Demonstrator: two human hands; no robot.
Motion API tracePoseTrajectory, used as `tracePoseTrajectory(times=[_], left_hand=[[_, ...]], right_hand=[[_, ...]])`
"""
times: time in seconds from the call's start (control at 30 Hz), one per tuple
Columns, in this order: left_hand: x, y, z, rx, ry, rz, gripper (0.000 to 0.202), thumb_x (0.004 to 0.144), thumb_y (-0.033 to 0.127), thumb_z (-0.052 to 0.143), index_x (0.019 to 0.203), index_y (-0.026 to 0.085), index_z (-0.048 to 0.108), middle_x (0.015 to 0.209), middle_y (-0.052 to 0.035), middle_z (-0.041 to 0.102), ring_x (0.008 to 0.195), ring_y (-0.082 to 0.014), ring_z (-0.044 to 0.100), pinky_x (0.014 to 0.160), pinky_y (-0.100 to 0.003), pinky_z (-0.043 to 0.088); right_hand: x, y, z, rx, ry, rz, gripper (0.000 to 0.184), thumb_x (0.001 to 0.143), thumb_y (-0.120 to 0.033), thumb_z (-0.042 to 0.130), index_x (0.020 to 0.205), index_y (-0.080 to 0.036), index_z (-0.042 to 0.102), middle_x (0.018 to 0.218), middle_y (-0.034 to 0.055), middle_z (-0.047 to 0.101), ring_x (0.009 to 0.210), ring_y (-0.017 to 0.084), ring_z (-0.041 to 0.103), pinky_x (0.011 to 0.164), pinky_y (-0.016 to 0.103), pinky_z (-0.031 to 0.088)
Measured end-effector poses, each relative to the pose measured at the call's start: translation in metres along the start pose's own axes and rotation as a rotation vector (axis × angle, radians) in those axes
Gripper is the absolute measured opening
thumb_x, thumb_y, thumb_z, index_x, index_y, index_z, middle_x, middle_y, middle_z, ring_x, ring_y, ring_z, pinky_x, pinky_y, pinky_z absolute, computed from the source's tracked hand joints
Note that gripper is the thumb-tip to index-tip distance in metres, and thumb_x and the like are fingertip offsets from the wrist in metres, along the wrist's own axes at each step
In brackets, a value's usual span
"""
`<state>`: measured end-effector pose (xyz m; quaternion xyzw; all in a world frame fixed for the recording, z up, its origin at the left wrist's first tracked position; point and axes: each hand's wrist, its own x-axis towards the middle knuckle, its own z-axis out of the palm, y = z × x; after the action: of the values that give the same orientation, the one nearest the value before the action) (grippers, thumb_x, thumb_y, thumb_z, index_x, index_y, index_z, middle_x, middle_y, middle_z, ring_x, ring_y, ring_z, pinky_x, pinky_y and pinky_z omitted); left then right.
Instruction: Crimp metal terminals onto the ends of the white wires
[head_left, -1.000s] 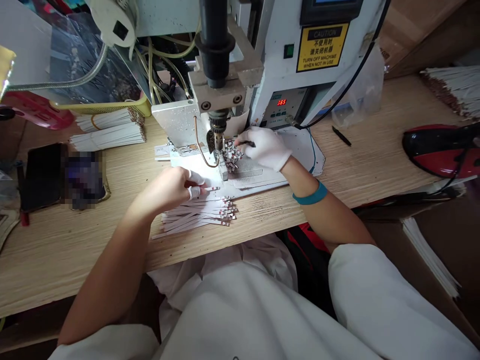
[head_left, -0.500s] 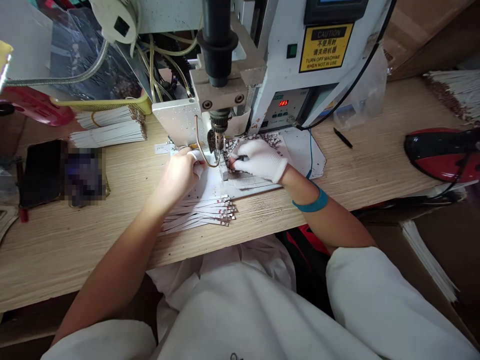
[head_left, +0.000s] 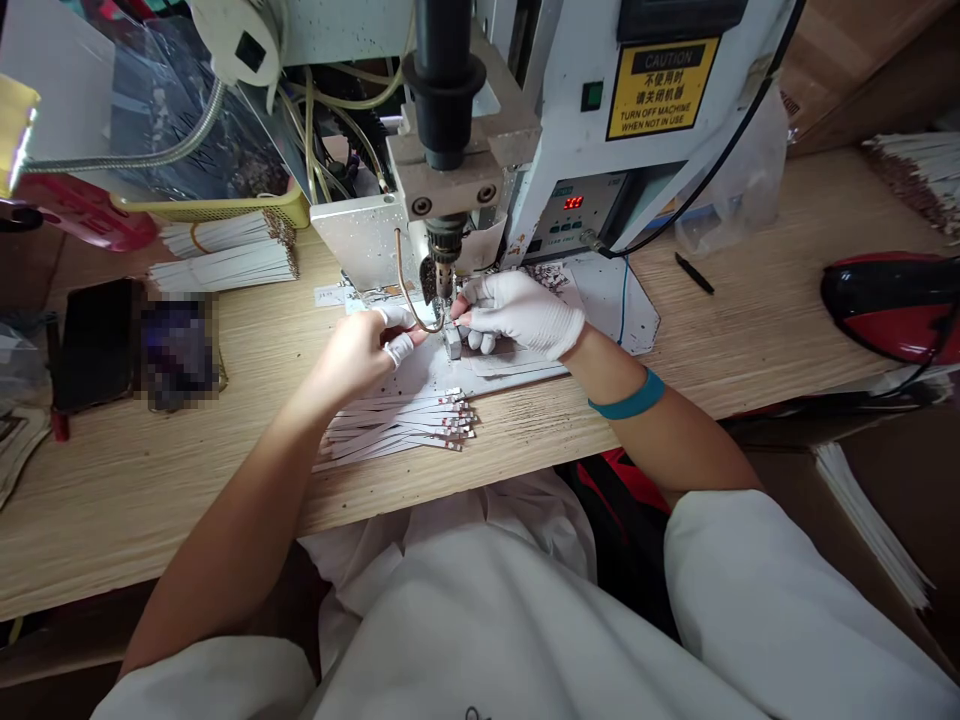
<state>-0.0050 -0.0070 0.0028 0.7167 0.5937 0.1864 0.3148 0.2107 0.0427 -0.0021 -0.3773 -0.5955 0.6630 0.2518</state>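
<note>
My left hand (head_left: 364,350), with white covers on some fingertips, is closed in a pinch just left of the machine's tip. What it pinches is too small to make out. My right hand (head_left: 521,315), in a white glove with bare fingertips, pinches at the right side of the same spot; what is between thumb and forefinger is hidden. Between the hands stands a small metal block (head_left: 452,345), below the machine's nozzle (head_left: 444,275) and a bent copper-coloured tube (head_left: 401,265). Nearer me lies a fan of flat white strips (head_left: 390,425) with small metal ends.
Small dark and silvery pieces (head_left: 551,278) lie behind my right hand on a white plate (head_left: 634,320). Bundled white strips (head_left: 225,272) and a phone (head_left: 97,345) lie left. At right are a black pen (head_left: 694,273) and a red-black device (head_left: 885,310). The machine (head_left: 585,165) rises ahead.
My right hand has moved from the small pieces left and up to the metal block, its fingertips now close to my left hand's. The left fingers have shifted toward the block.
</note>
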Motion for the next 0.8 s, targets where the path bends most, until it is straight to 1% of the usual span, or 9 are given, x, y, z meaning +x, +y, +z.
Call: tracePoseTrajectory(times=[0.07, 0.17, 0.23, 0.3, 0.4, 0.53, 0.6, 0.7, 0.8], left_hand=[[0.0001, -0.0013, 0.0003, -0.076, -0.015, -0.013, 0.035, 0.079, 0.046, 0.057, 0.086, 0.014, 0.068, 0.086, -0.0062, 0.07, 0.081, -0.0215, 0.06, 0.07, -0.028, 0.043], [0.0012, 0.0007, 0.001, -0.156, -0.019, -0.039, 0.037, 0.076, 0.048, 0.061, 0.083, 0.013, 0.069, 0.081, -0.0049, 0.069, 0.078, -0.0204, 0.058, 0.067, -0.027, 0.042], [0.0022, 0.0034, 0.0018, -0.204, -0.022, -0.053, 0.036, 0.074, 0.047, 0.063, 0.083, 0.013, 0.069, 0.081, -0.0046, 0.069, 0.077, -0.0197, 0.057, 0.066, -0.026, 0.042], [0.0033, 0.0054, 0.0029, -0.234, -0.033, -0.066, 0.034, 0.073, 0.044, 0.064, 0.083, 0.012, 0.07, 0.081, -0.0045, 0.069, 0.077, -0.0191, 0.057, 0.067, -0.026, 0.042], [0.0053, 0.0055, 0.0053, -0.245, -0.037, -0.077, 0.03, 0.071, 0.039, 0.064, 0.083, 0.012, 0.07, 0.08, -0.0036, 0.067, 0.074, -0.0175, 0.055, 0.065, -0.025, 0.04], [0.0071, 0.0046, 0.0071, -0.269, -0.027, -0.115, 0.028, 0.07, 0.036, 0.062, 0.081, 0.012, 0.069, 0.071, -0.0009, 0.061, 0.065, -0.014, 0.048, 0.059, -0.024, 0.035], [0.0074, 0.0056, 0.0068, -0.302, -0.027, -0.105, 0.025, 0.07, 0.034, 0.061, 0.08, 0.012, 0.069, 0.067, 0.0005, 0.058, 0.063, -0.0123, 0.045, 0.058, -0.023, 0.033], [0.0074, 0.0073, 0.0058, -0.334, -0.03, -0.085, 0.021, 0.069, 0.03, 0.061, 0.077, 0.012, 0.069, 0.065, 0.0017, 0.057, 0.064, -0.0115, 0.046, 0.06, -0.023, 0.034], [0.0075, 0.0078, 0.0055, -0.345, -0.032, -0.096, 0.02, 0.068, 0.03, 0.062, 0.075, 0.012, 0.068, 0.068, 0.0007, 0.06, 0.068, -0.0131, 0.05, 0.064, -0.024, 0.038]], right_hand=[[0.0013, -0.0006, 0.0002, 0.029, -0.008, 0.011, 0.01, 0.08, -0.004, 0.063, 0.083, -0.012, 0.057, 0.064, 0.0009, 0.059, 0.05, 0.008, 0.057, 0.041, 0.017, 0.049], [0.0029, -0.0023, 0.0013, 0.035, -0.013, 0.029, 0.013, 0.079, -0.004, 0.063, 0.081, -0.014, 0.055, 0.065, 0.0002, 0.058, 0.046, 0.006, 0.054, 0.034, 0.015, 0.042], [0.0038, -0.0032, 0.0031, 0.024, -0.013, 0.044, 0.014, 0.079, -0.004, 0.063, 0.08, -0.015, 0.054, 0.063, -0.0006, 0.056, 0.043, 0.006, 0.051, 0.03, 0.014, 0.037], [0.0045, -0.0035, 0.0051, 0.015, -0.017, 0.053, 0.014, 0.081, -0.005, 0.062, 0.08, -0.016, 0.053, 0.06, -0.0014, 0.054, 0.042, 0.005, 0.049, 0.029, 0.014, 0.034], [0.005, -0.0031, 0.0068, 0.006, -0.026, 0.044, 0.013, 0.081, -0.004, 0.06, 0.081, -0.015, 0.053, 0.057, -0.0022, 0.053, 0.041, 0.005, 0.048, 0.029, 0.014, 0.035], [0.0046, -0.0015, 0.0064, 0.01, -0.015, 0.034, 0.013, 0.081, -0.003, 0.059, 0.082, -0.015, 0.053, 0.057, -0.0026, 0.053, 0.04, 0.005, 0.047, 0.029, 0.013, 0.034], [0.0042, -0.0008, 0.0062, 0.019, -0.016, 0.031, 0.013, 0.082, -0.003, 0.058, 0.082, -0.015, 0.052, 0.058, -0.0024, 0.052, 0.041, 0.005, 0.048, 0.029, 0.013, 0.033], [0.0035, -0.0007, 0.0064, 0.028, -0.017, 0.036, 0.013, 0.083, -0.004, 0.057, 0.083, -0.015, 0.052, 0.061, -0.0022, 0.052, 0.042, 0.005, 0.048, 0.03, 0.013, 0.033], [0.0031, -0.0015, 0.0068, 0.03, -0.011, 0.057, 0.013, 0.082, -0.003, 0.058, 0.082, -0.015, 0.051, 0.061, -0.0022, 0.052, 0.042, 0.004, 0.047, 0.03, 0.013, 0.033]])
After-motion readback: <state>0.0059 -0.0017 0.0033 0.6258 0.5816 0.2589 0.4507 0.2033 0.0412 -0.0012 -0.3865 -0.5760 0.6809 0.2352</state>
